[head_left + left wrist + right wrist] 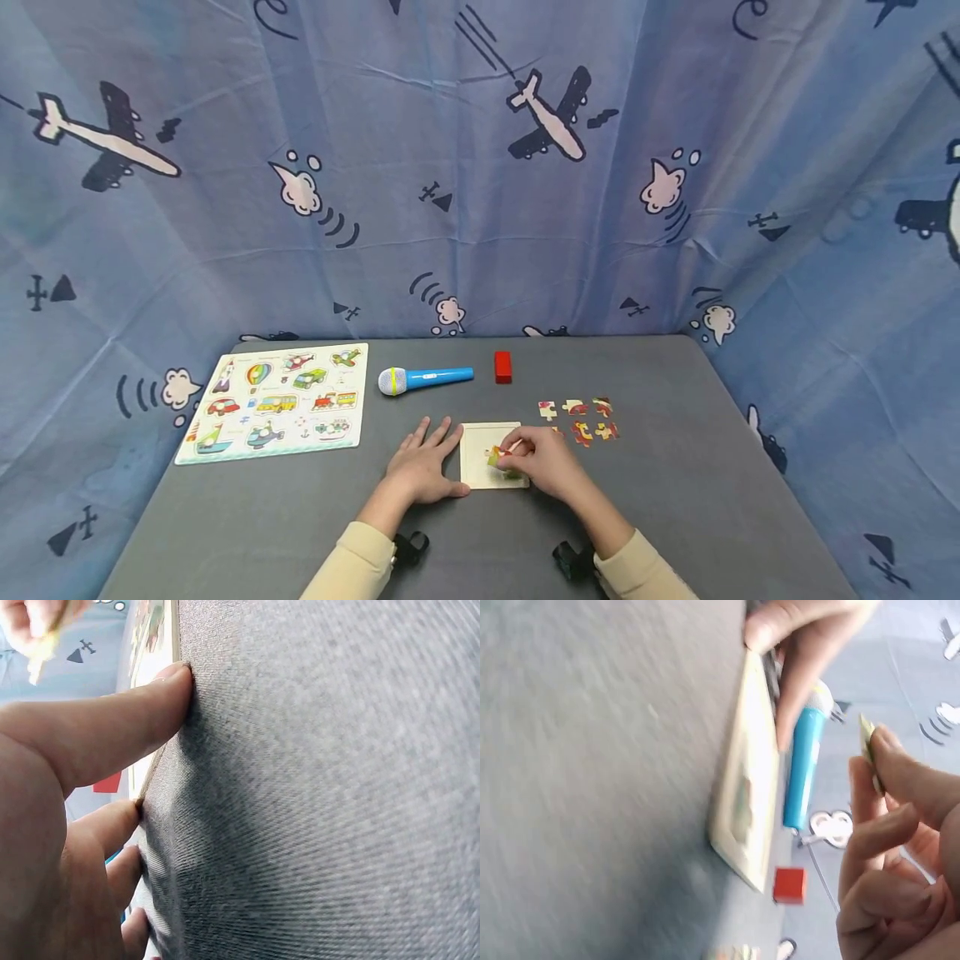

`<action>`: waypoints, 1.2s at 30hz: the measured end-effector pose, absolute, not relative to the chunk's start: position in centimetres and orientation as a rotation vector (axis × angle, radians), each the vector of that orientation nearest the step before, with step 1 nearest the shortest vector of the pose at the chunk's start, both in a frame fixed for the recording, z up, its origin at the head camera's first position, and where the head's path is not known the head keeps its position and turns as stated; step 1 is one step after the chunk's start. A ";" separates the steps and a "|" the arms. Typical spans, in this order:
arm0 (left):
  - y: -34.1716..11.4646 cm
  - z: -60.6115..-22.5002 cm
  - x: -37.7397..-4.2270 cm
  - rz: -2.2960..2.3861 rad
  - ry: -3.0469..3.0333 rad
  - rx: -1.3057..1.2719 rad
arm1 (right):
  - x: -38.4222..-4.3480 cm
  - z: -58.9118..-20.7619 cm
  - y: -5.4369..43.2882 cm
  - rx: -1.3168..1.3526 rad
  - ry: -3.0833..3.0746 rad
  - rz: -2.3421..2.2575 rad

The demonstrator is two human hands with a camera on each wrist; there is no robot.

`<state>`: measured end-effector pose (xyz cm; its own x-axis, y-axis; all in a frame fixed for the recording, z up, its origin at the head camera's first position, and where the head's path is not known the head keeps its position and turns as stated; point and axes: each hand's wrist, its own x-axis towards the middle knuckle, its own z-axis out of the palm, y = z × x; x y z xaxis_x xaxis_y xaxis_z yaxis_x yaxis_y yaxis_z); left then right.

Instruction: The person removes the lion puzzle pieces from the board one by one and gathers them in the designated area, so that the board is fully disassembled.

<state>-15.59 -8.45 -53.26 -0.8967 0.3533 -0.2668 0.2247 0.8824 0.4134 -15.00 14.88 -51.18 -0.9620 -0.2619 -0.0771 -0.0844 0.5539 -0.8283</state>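
A square pale puzzle tray (pixel 472 471) lies on the grey table, with a greenish piece (pixel 512 475) near its lower right corner. Fingers spread, my left hand (pixel 422 468) rests on the table along the tray's left side. Its thumb (pixel 161 705) and index fingertip touch the tray's edge in the left wrist view. Between thumb and fingers, my right hand (pixel 551 461) pinches a colourful jigsaw piece (pixel 867 742) above the tray. Several loose jigsaw pieces (pixel 581 433) lie to the right, one partly hidden by the right hand.
A blue toy microphone (pixel 438 377) and a red block (pixel 503 367) lie behind the tray. At the left is a white picture board (pixel 300 442) with vehicles on it. A blue curtain (pixel 405 275) hangs behind the grey table (pixel 675 500).
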 end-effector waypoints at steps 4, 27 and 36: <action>-8.5 -53.3 -15.6 0.537 2.713 0.428 | -15.1 -50.6 16.5 -0.346 2.636 -1.366; -8.6 -53.0 -15.3 0.586 2.713 0.429 | -14.6 -51.7 26.2 0.115 2.716 -1.366; -8.6 -53.1 -15.4 0.587 2.719 0.430 | -14.5 -53.1 27.2 0.112 2.744 -1.233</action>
<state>-15.39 -8.61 -53.11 -0.9015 0.3544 -0.2484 0.2203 0.8698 0.4414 -14.49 27.21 -53.12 -0.9887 0.0137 -0.1495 0.1210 0.6629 -0.7388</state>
